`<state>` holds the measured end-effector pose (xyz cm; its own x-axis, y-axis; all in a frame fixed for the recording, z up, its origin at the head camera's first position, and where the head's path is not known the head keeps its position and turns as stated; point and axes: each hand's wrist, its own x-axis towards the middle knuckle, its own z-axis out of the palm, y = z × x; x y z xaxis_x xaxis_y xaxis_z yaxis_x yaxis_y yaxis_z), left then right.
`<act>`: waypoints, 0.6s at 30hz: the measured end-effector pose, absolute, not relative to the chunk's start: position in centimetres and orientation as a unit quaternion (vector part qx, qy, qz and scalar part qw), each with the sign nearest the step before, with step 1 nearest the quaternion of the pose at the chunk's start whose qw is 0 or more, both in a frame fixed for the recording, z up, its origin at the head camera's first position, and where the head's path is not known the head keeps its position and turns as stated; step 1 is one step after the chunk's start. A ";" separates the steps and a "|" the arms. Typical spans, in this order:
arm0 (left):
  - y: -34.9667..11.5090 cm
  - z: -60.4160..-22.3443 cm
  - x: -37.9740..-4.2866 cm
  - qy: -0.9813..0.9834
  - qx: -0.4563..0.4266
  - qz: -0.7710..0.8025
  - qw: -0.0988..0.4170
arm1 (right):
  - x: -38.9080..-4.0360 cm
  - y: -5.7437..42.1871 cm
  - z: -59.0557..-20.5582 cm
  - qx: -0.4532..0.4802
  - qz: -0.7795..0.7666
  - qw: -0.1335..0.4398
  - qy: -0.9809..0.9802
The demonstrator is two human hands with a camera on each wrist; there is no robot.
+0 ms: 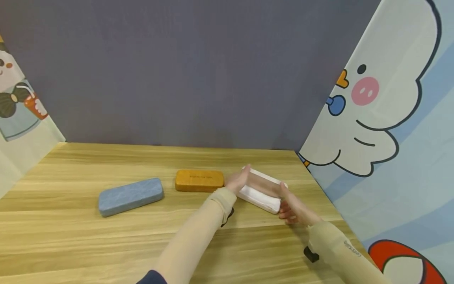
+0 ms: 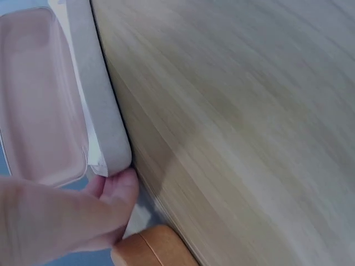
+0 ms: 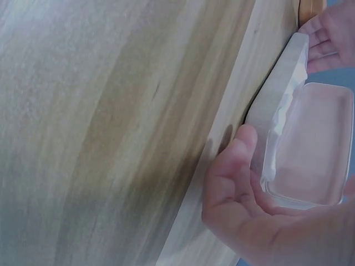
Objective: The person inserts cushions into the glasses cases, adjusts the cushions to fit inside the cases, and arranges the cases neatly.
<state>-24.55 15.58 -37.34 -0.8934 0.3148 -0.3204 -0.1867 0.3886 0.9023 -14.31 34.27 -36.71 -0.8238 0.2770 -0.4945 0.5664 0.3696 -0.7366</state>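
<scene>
A white glasses case [image 1: 259,198] stands with its lid raised on the right part of the table, set at a slant. Pinkish-brown lining [image 3: 313,144] shows inside the lid, and some white material peeks out along the inner edge of the base. My left hand [image 1: 237,182] holds the case's left end, fingertips at the base's corner in the left wrist view, thumb up by the lid. At the other end my right hand [image 1: 298,208] grips it, fingers curled at the base and thumb at the lid. Most of the case's inside is hidden.
An orange-brown glasses case [image 1: 199,180], closed, lies just left of my left hand. Farther left is a closed blue glasses case [image 1: 130,196], slightly slanted. A grey panel [image 1: 191,79] rises behind the wooden table [image 1: 88,244], and a cartoon-printed sheet [image 1: 393,114] borders the right side.
</scene>
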 end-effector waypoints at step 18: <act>16.0 -37.0 -24.6 0.824 0.022 0.524 0.215 | -14.8 35.1 -36.8 0.278 -0.533 0.173 0.780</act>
<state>-24.56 16.02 -37.04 -0.9070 0.2604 -0.3310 -0.1889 0.4509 0.8724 -14.84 35.05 -36.80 -0.7858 0.2485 -0.5663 0.6179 0.2778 -0.7355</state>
